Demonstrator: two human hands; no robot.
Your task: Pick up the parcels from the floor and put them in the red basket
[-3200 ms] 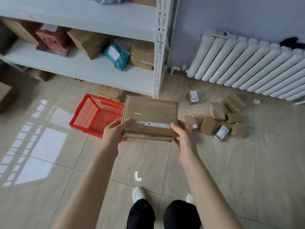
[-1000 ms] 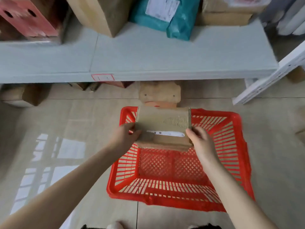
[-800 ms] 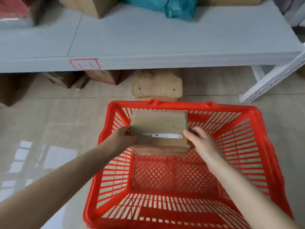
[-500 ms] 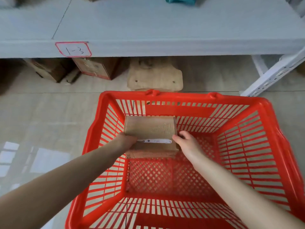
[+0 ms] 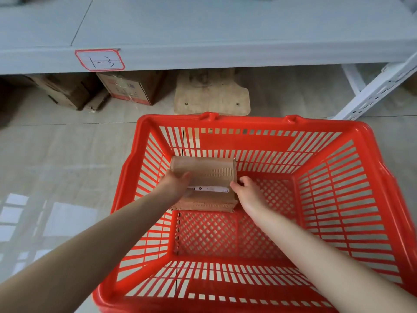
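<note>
A brown cardboard parcel (image 5: pixel 207 177) with a white label strip is low inside the red basket (image 5: pixel 352 177), in its far left corner by the bottom mesh. My left hand (image 5: pixel 174 181) grips the parcel's left side and my right hand (image 5: pixel 246 188) holds its right edge. The basket stands on the tiled floor right below me and holds nothing else that I can see. The other parcels on the floor are out of view.
A grey shelf (image 5: pixel 225 53) with a label reading 1-3 (image 5: pixel 100 60) runs across the top. Under it lie cardboard boxes (image 5: pixel 128 89) and a wooden board (image 5: pixel 212 96). A white shelf post (image 5: pixel 374 91) slants at the right.
I carried the parcel from beside the floor pile to the basket and lowered it from rim height down into the far left corner. The view has closed in on the basket.
</note>
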